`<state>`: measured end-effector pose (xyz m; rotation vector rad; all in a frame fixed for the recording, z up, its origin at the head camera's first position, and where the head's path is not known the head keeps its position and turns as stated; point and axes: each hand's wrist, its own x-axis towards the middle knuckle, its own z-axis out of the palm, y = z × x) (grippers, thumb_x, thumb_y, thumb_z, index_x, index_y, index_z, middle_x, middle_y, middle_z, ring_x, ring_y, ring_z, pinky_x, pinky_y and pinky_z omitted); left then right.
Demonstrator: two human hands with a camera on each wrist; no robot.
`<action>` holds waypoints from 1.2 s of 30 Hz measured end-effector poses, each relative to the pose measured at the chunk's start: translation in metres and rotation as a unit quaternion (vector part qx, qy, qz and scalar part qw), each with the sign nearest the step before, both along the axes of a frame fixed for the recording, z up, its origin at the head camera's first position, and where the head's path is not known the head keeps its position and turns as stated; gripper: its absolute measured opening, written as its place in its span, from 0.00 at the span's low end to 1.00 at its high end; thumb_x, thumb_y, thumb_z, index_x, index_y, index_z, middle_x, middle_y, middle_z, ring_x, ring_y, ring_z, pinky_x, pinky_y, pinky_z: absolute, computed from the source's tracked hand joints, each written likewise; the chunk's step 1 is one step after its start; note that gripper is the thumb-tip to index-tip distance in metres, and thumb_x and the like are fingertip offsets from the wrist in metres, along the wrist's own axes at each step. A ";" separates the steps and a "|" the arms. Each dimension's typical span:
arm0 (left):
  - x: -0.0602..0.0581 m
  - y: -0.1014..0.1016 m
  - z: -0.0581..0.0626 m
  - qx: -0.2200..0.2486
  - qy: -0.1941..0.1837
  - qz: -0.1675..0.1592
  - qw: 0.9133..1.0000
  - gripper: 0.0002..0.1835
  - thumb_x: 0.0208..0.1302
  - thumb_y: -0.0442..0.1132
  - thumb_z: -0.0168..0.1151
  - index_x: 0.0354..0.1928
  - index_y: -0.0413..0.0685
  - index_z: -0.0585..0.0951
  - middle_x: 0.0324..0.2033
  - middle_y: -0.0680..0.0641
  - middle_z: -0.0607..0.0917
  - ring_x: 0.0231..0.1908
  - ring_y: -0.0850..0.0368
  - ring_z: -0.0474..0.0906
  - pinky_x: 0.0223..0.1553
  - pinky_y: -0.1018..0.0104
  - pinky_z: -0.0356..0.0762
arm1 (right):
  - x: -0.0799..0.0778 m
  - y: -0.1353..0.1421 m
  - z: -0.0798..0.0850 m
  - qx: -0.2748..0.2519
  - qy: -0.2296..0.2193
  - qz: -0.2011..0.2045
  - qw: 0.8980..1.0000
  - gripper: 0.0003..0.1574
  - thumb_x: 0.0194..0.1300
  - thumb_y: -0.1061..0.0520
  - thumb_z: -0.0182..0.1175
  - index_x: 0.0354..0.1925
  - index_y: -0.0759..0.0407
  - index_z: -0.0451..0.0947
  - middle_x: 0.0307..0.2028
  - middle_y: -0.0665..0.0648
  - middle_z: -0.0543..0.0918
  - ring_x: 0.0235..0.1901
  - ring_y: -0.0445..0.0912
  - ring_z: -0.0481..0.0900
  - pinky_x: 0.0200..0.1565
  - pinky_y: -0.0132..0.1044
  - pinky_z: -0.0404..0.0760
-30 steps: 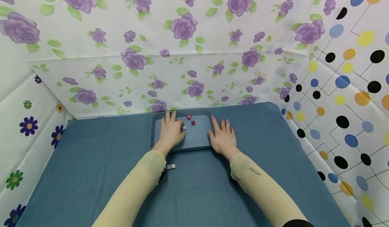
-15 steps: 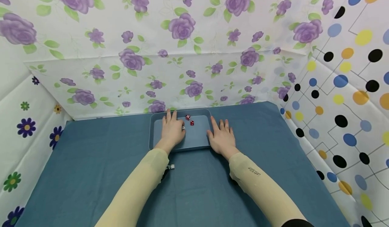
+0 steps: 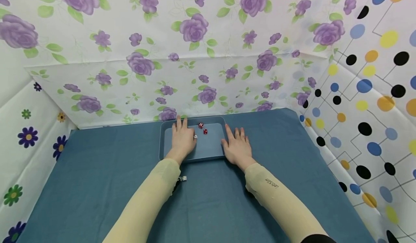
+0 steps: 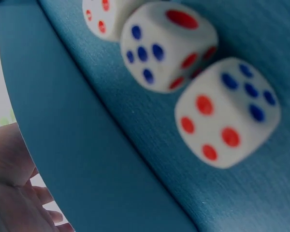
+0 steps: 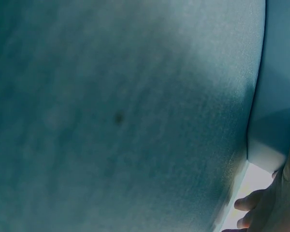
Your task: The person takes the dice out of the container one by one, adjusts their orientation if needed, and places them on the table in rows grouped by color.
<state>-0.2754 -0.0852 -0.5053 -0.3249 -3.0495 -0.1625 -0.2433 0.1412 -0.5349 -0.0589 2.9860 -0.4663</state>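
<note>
In the head view a shallow blue-grey tray (image 3: 208,157) lies near the back of the cloth. Over its left half, my left hand (image 3: 182,140) pinches a small white die (image 3: 195,137) between thumb and index finger, the other fingers reaching toward the far rim. Two red dice (image 3: 200,125) sit close together in the tray, to the right of that hand. My right hand (image 3: 238,150) rests along the tray's right side with its fingers straight. In front of the tray, white dice (image 4: 227,113) with red and blue pips stand in a row, partly hidden by the left forearm in the head view.
Blue cloth (image 3: 113,185) covers the table. A flowered sheet (image 3: 208,87) hangs right behind the tray, and a dotted sheet (image 3: 367,127) borders the table on the right.
The left thumb and index finger have closed in on the white die in the tray. The camera view has shifted slightly; the right hand, tray and red dice stay put.
</note>
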 end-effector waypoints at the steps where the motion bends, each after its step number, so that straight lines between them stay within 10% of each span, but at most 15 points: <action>1: 0.001 -0.001 0.000 0.003 0.001 0.000 1.000 0.08 0.72 0.43 0.70 0.44 0.48 0.92 0.79 0.32 0.64 0.82 0.29 0.44 0.77 0.33 0.52 | 0.000 -0.001 0.000 0.000 -0.002 0.001 1.000 0.43 0.87 0.34 0.38 0.88 0.37 0.34 0.85 0.67 0.46 0.84 0.63 0.32 0.80 0.63 0.44; 18: 0.048 -0.016 0.020 0.158 0.022 -0.046 0.986 0.06 0.71 0.44 0.72 0.38 0.51 0.88 0.80 0.34 0.64 0.83 0.31 0.44 0.77 0.31 0.53 | 0.002 0.007 0.001 -0.034 0.024 0.007 0.999 0.42 0.87 0.41 0.43 0.88 0.41 0.41 0.83 0.71 0.51 0.84 0.66 0.37 0.80 0.63 0.48; 36: 0.103 -0.040 0.018 0.198 0.058 -0.106 0.973 0.05 0.69 0.42 0.74 0.37 0.50 0.88 0.77 0.36 0.70 0.80 0.33 0.56 0.73 0.30 0.62 | 0.014 0.016 0.007 -0.042 0.021 0.068 0.997 0.49 0.82 0.35 0.51 0.88 0.50 0.46 0.82 0.71 0.56 0.83 0.68 0.45 0.76 0.67 0.57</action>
